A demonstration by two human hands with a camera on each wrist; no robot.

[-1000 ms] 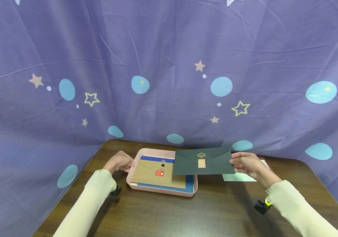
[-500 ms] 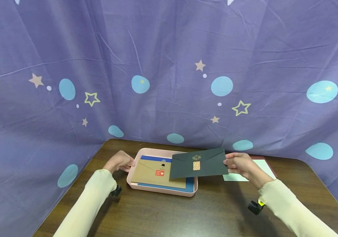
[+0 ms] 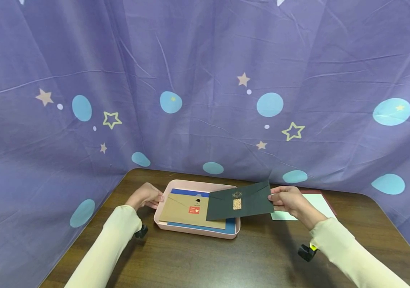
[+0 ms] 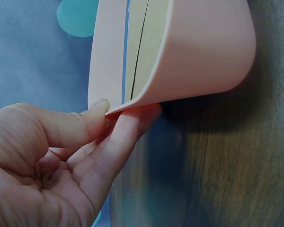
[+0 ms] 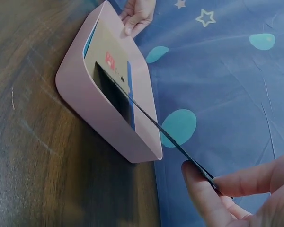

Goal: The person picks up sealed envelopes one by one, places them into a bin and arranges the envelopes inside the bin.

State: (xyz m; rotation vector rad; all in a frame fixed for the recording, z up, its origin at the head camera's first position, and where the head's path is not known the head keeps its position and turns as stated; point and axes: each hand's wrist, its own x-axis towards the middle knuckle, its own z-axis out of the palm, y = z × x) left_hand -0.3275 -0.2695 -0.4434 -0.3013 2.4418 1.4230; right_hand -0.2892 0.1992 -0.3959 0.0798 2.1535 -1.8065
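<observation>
Right hand (image 3: 287,201) pinches the dark envelope (image 3: 239,201), tilted over the pink tray's (image 3: 198,234) right end; left hand (image 3: 146,197) grips its left rim. Snagging that rim could buckle the envelope.

I count three envelopes: one dark green envelope (image 3: 239,202) pinched in my right hand (image 3: 288,200), plus one brown envelope (image 3: 187,210) and one blue envelope (image 3: 230,228) inside the one pink tray (image 3: 162,224) gripped by my left hand (image 3: 145,197). One pale sheet (image 3: 316,202) lies just behind my right hand.
</observation>
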